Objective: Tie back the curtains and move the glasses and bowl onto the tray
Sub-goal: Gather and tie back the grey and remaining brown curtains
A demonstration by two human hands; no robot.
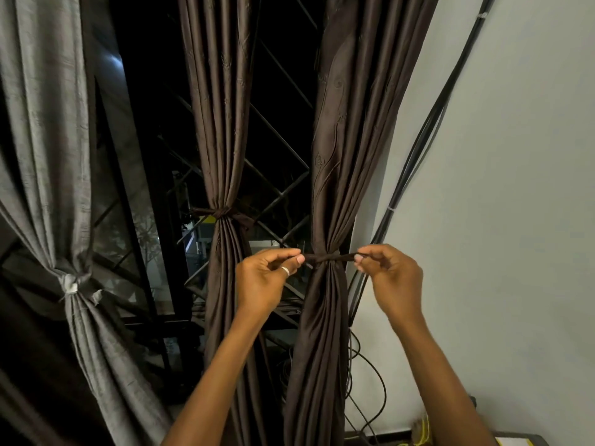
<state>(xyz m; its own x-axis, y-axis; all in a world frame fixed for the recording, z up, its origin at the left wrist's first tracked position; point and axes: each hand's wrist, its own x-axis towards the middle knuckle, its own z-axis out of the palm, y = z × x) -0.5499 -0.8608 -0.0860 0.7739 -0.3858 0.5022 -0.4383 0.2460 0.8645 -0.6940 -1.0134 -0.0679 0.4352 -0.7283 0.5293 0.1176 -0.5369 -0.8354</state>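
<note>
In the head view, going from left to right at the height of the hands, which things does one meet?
Grey curtain, middle brown curtain, left hand, tie around the right brown curtain, right hand, wall.

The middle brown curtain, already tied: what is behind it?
Behind the middle brown curtain a diagonal metal grille shows on both sides, with darkness beyond it. The part of the grille directly behind the cloth is covered.

a home room — tied curtains (222, 156) at a grilled window (277, 194).
</note>
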